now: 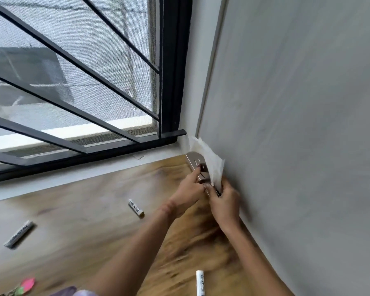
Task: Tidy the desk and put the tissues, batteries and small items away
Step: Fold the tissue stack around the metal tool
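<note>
A shiny metal tissue holder (195, 162) stands in the far right corner of the wooden desk (94, 221), against the grey wall. White tissues (209, 159) stick out of it on the wall side. My left hand (188, 189) presses its fingers on the holder's front face. My right hand (224, 201) grips the holder's near lower edge together with the tissues. Three white batteries lie loose on the desk: one in the middle (136, 208), one at the left (19, 233), one at the bottom edge (200, 283).
A window with black bars (83, 82) runs along the desk's far side above a pale sill (73, 174). The grey wall (297, 124) closes the right side. A pink and green small item (26, 285) and a purplish object (66, 292) lie at the bottom left.
</note>
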